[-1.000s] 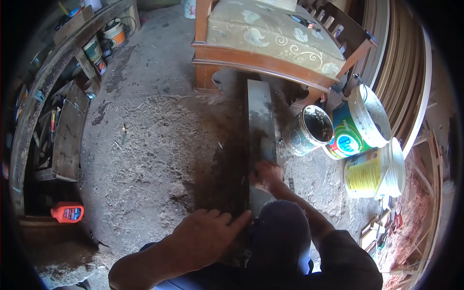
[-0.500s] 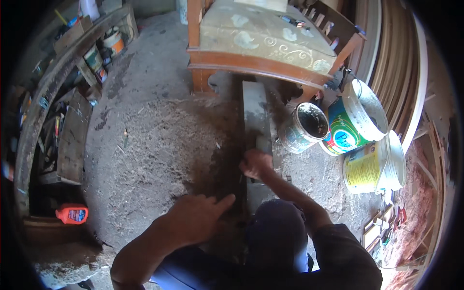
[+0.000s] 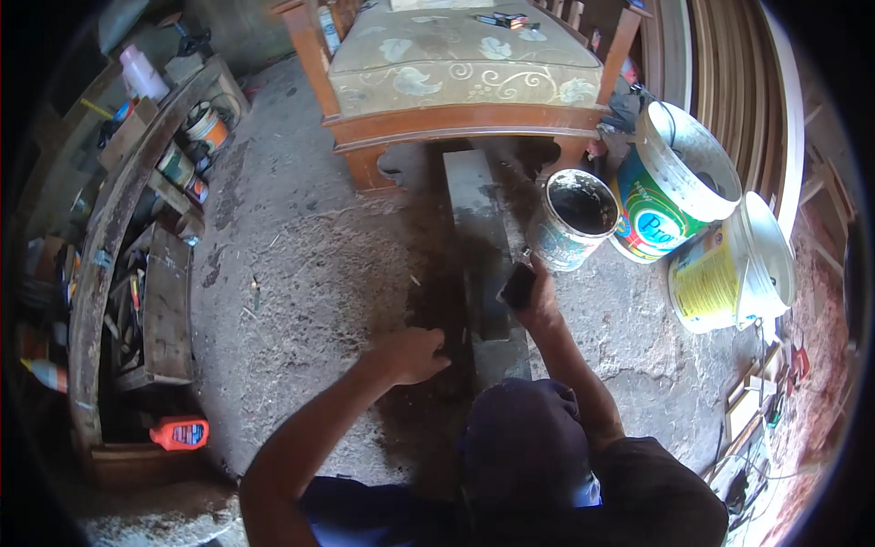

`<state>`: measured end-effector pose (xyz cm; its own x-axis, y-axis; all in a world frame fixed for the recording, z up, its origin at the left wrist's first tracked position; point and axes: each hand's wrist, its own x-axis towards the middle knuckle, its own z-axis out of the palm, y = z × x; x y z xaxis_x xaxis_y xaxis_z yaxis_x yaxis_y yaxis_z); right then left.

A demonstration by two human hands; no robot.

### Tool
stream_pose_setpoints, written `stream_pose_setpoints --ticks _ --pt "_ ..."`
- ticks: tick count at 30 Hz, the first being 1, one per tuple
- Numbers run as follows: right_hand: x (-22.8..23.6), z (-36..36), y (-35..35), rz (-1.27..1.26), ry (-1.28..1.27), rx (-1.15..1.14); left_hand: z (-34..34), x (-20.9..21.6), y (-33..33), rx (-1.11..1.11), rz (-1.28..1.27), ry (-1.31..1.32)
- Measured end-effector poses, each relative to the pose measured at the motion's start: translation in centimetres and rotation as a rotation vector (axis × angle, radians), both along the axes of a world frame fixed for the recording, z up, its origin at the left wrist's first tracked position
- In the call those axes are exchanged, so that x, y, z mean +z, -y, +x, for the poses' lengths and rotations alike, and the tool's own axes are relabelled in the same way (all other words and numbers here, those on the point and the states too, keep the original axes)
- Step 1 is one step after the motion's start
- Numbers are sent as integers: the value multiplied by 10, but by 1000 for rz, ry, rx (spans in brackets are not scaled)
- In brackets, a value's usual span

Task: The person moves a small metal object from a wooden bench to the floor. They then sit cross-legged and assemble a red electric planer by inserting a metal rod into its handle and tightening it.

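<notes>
My right hand [image 3: 540,299] grips a dark block [image 3: 518,285] with a flat face, held tilted just above the right edge of a long grey plank-like slab [image 3: 472,187]. The slab runs from under the wooden seat toward my knee, its middle darkened as if wet. What the block is made of I cannot tell. My left hand [image 3: 415,354] hovers left of the slab, fingers curled in and nothing visible in them. Close beyond my right hand stands a small open bucket [image 3: 567,246] with dark, stained insides.
Two larger paint buckets, one green and white [image 3: 652,214] and one yellow [image 3: 706,287], stand at right. Ahead is a wooden seat with a floral cushion [image 3: 456,82]. A cluttered bench [image 3: 109,237] lines the left, with an orange-red bottle [image 3: 180,434] near its low end.
My right hand has lifted off the slab and moved right, showing the dark block. My left hand has curled its pointing finger. The whole view has shifted a little.
</notes>
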<state>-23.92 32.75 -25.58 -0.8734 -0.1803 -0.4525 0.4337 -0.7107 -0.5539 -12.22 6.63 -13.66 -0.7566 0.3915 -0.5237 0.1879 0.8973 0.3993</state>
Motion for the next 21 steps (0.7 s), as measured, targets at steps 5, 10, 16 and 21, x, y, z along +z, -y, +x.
stream_pose_setpoints --ticks 5,10,16,21 --pt "-17 2 -24 141 -115 -71 -8 -71 -80 298 237 -441" --pt "-17 8 -29 139 -36 -151 -5 -107 -133 488 177 -589" --pt "-16 8 -14 226 -77 -115 -1 -127 -137 589 327 -626" --pt "-16 -1 2 238 -117 55 4 -134 -113 654 422 -521"
